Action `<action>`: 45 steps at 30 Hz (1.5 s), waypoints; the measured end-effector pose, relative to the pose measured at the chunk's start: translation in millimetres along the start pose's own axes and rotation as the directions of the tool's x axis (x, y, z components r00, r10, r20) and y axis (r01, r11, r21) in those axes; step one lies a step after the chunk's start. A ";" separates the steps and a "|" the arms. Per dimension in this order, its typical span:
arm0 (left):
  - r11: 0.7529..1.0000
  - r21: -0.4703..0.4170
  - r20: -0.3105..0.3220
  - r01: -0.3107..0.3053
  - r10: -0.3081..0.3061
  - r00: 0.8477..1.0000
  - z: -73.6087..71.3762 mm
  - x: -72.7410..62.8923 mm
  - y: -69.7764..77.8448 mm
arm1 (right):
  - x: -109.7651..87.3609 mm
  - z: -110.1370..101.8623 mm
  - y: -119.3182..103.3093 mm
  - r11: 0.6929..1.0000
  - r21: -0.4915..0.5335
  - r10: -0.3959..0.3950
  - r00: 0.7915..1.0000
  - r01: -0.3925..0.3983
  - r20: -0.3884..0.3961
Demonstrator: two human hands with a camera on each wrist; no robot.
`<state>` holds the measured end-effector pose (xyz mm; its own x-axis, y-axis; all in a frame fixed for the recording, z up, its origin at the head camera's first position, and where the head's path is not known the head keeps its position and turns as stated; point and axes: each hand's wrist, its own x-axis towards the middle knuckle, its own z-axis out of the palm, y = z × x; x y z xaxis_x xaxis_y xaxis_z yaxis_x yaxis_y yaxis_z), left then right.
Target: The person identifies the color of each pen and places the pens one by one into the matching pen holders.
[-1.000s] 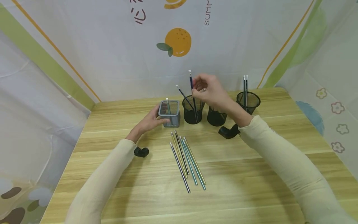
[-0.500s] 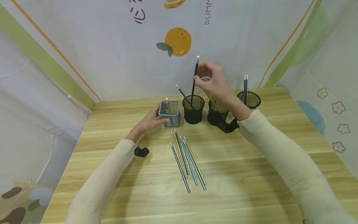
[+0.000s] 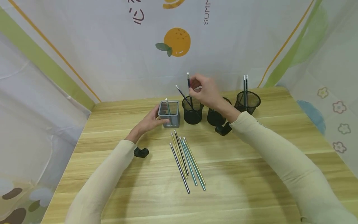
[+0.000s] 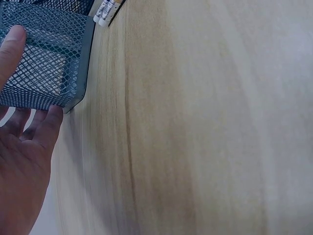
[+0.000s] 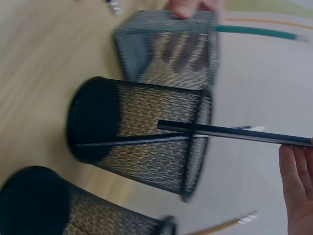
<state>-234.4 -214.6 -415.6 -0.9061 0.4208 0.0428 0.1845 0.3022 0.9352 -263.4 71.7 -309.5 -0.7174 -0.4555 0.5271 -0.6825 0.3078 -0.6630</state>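
My left hand (image 3: 151, 119) grips a grey square mesh pen holder (image 3: 171, 120) by its side, thumb in front and fingers behind. One green pencil (image 5: 254, 32) stands in that holder. Between the thumb and fingers of my right hand (image 3: 205, 90) is a dark pencil (image 3: 188, 81), eraser end up. Its lower end (image 5: 168, 126) overlaps a round black mesh cup (image 3: 193, 116) below the rim; inside or in front, I cannot tell. Another dark pencil (image 3: 181, 92) leans left in this cup.
Right of it stands a black cup (image 3: 216, 118) with a yellow pencil (image 5: 220, 228), partly hidden by my right arm. Farther right, another black cup (image 3: 253, 109) holds two dark pencils (image 3: 245, 85). Several loose pencils (image 3: 185, 161) lie on the wooden table (image 3: 237, 186) in front.
My right hand rose with the dark pencil and moved right half a second ago, then came back down and left over the cup. My left hand has stayed on the grey holder.
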 end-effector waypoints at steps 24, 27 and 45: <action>1.000 -0.019 0.005 -0.023 0.023 1.000 -0.5 0.7 -4.9 | -9.8 37.0 16.0 0.975 -0.220 0.056 0.976 -0.008 0.213; 1.000 -0.022 0.004 -0.018 0.018 1.000 -0.1 0.3 -3.5 | -11.4 35.1 15.3 0.980 -0.193 0.087 0.973 -0.046 0.213; 1.000 -0.018 0.003 -0.010 0.010 1.000 0.9 -0.1 0.9 | -35.2 2.6 13.5 0.988 -0.097 0.136 0.980 -0.122 0.144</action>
<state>-233.8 -213.6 -415.0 -0.9029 0.4269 0.0513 0.1869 0.2823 0.9410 -247.0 89.7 -338.3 -0.7755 -0.5254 0.3500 -0.6000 0.4410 -0.6675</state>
